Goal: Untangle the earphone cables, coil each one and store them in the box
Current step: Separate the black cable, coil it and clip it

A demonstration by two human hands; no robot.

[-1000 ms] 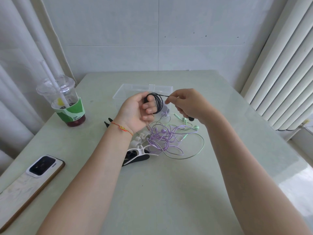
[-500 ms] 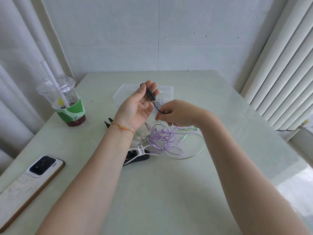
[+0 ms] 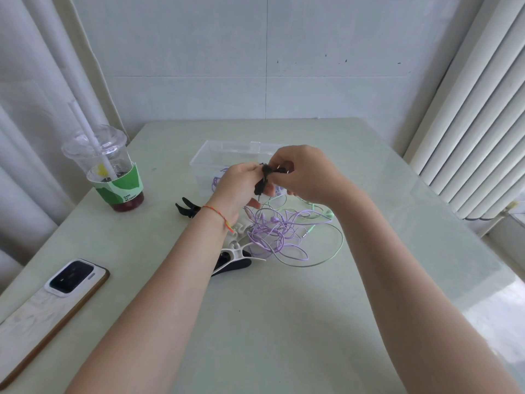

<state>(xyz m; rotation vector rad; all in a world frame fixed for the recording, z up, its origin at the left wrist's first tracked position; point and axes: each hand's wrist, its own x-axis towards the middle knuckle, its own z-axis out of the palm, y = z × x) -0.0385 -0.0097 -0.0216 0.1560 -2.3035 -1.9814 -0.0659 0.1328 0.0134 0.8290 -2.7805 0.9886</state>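
phone (image 3: 54,302) lies at the worktop's (image 3: 284,336) left edge, cup (image 3: 108,172) with straw behind it, both well apart from the work. black clip (image 3: 186,209) and white clip (image 3: 235,251) sit near the left wrist, probably there to fasten coils. left hand (image 3: 238,183) curls round the black cable (image 3: 262,180), bunched into a small bundle and held up so the coil keeps its shape. right hand (image 3: 304,174) pinches the bundle's top end, likely wrapping or tucking the tail. both hover over the box's (image 3: 204,157) near edge; some purple cable shows inside. purple cable (image 3: 270,231) and green cable (image 3: 338,245) lie tangled together on the worktop just below the hands, not yet sorted.
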